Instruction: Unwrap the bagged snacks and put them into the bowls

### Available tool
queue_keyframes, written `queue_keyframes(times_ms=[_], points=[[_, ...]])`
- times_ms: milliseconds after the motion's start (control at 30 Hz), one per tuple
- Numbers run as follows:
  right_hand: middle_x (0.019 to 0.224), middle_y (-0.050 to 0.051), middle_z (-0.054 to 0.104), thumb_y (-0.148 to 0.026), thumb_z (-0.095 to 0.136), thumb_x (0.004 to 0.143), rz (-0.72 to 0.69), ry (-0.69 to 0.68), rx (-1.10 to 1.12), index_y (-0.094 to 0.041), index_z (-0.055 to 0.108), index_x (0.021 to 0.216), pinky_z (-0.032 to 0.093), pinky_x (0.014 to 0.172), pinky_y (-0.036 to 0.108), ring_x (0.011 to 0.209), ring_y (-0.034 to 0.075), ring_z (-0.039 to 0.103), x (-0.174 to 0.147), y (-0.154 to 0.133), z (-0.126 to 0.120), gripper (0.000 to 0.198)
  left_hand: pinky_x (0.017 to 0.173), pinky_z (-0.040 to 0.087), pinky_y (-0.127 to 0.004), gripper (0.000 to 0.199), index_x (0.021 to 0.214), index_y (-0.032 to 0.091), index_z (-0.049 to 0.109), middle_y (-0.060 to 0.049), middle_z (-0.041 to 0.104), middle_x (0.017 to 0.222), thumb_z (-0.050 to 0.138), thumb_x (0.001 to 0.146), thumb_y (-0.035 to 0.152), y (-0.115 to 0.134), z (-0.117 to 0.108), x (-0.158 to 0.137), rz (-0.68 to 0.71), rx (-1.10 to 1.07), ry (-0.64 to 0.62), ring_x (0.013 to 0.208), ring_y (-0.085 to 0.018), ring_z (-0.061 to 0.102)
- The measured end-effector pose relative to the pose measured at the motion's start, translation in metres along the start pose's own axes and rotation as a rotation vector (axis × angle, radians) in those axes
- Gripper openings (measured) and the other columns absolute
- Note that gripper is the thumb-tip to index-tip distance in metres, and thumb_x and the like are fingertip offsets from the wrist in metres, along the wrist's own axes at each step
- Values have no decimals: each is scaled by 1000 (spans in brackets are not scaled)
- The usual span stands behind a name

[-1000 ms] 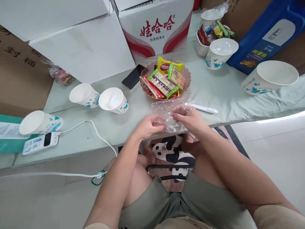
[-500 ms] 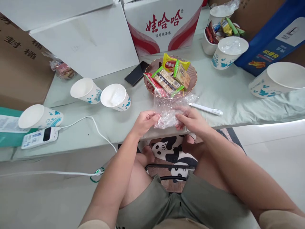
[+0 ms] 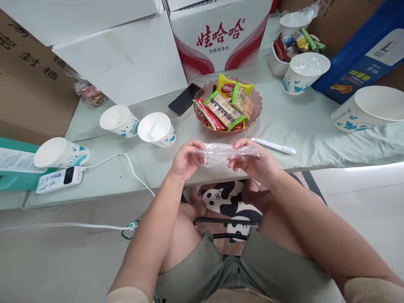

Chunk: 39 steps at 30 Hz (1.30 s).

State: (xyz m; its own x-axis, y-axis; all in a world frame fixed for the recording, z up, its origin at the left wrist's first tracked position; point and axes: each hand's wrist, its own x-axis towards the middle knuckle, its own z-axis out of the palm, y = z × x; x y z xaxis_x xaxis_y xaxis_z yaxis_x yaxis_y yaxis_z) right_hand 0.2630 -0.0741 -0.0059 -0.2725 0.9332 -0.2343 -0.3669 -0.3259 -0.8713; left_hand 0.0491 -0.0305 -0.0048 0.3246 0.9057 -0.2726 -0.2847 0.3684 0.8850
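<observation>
Now, near the front edge of the table [image 3: 293,122], the wrap [image 3: 217,155] is spread between the left hand [image 3: 187,160] and the right hand [image 3: 257,160], the fingers of each clamped on one end. Behind it the bowl [image 3: 258,110], heaped with snacks [image 3: 223,110], stands in the way of the box [image 3: 221,63]. The cutter [image 3: 275,146] lies just beyond the right hand; left of the bowl are the phone [image 3: 182,101] and two cups [image 3: 166,139].

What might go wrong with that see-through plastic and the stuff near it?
The clear plastic between the left hand and right hand looks thin, so it might rip if pulled hard. The white tool lies near the right hand, so a bump might push it. The white cable crosses the front edge of the table; a snag might tug the white device.
</observation>
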Motion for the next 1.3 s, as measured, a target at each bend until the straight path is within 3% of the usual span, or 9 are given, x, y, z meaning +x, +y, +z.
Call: queue_keyframes(times_ms=[167, 300, 467, 633, 700, 833, 967, 1133, 1300], points=[[119, 7, 68, -46, 52, 86, -153, -5, -429, -24, 74, 76, 51, 96, 44, 111, 27, 64, 3, 6, -18, 33, 50, 42, -18, 22, 70, 18, 59, 3, 52, 65, 72, 70, 36, -3, -6, 3, 56, 123, 88, 54, -7, 48], [118, 7, 69, -40, 61, 86, -325, 212, -731, -24, 73, 90, 40, 110, 50, 117, 28, 60, 1, 9, -22, 20, 55, 41, -18, 24, 79, 18, 62, 5, 56, 74, 75, 59, 16, -9, -7, 1, 91, 326, 24, 59, -6, 48], [87, 3, 69, -39, 67, 80, -78, -53, -630, -22, 64, 105, 50, 70, 34, 77, 19, 63, -1, 8, -7, 31, 62, 44, -22, 23, 90, 18, 65, 0, 62, 81, 67, 67, 18, -17, -5, 4, 121, 499, -99, 65, -10, 54], [62, -4, 50, -31, 55, 81, -10, -79, -840, -21, 56, 70, 36, 58, 28, 58, 13, 46, 2, 8, 1, 14, 96, 49, -39, 21, 94, 22, 68, -8, 65, 107, 61, 75, 15, -13, 4, -3, 628, 838, 282, 104, -23, 62], [65, -3, 54, -30, 54, 80, -71, -69, -834, -21, 59, 73, 39, 61, 29, 62, 14, 49, 3, 6, 0, 13, 108, 43, -45, 15, 90, 23, 69, -9, 68, 108, 66, 76, 19, -10, 10, -10, 727, 994, 243, 113, -28, 60], [82, 1, 67, -32, 54, 85, -190, -158, -735, -20, 66, 90, 47, 71, 31, 76, 18, 60, 0, 3, -1, 18, 102, 48, -40, 34, 109, 21, 71, -9, 72, 115, 71, 77, 32, -12, 19, -18, 477, 1015, -115, 109, -28, 65], [92, 4, 71, -38, 55, 90, -240, -69, -755, -22, 68, 98, 51, 76, 34, 84, 21, 65, -3, 4, -3, 22, 77, 51, -29, 38, 116, 17, 69, -3, 74, 96, 61, 81, 27, -18, 14, -12, 233, 922, -139, 81, -18, 65], [122, 9, 68, -40, 74, 77, -417, 131, -848, -25, 59, 119, 53, 91, 42, 111, 28, 64, -1, 13, -1, 48, 74, 49, -27, 24, 92, 18, 75, -2, 70, 93, 58, 75, 18, -10, 8, -9, 317, 920, -162, 78, -15, 62], [74, 0, 65, -33, 63, 82, -371, 184, -990, -24, 60, 89, 49, 66, 34, 68, 19, 61, -2, 28, 17, 12, 77, 51, -29, 19, 93, 21, 69, -2, 70, 88, 61, 75, 21, -2, -2, -12, 497, 706, -71, 82, -17, 65]])
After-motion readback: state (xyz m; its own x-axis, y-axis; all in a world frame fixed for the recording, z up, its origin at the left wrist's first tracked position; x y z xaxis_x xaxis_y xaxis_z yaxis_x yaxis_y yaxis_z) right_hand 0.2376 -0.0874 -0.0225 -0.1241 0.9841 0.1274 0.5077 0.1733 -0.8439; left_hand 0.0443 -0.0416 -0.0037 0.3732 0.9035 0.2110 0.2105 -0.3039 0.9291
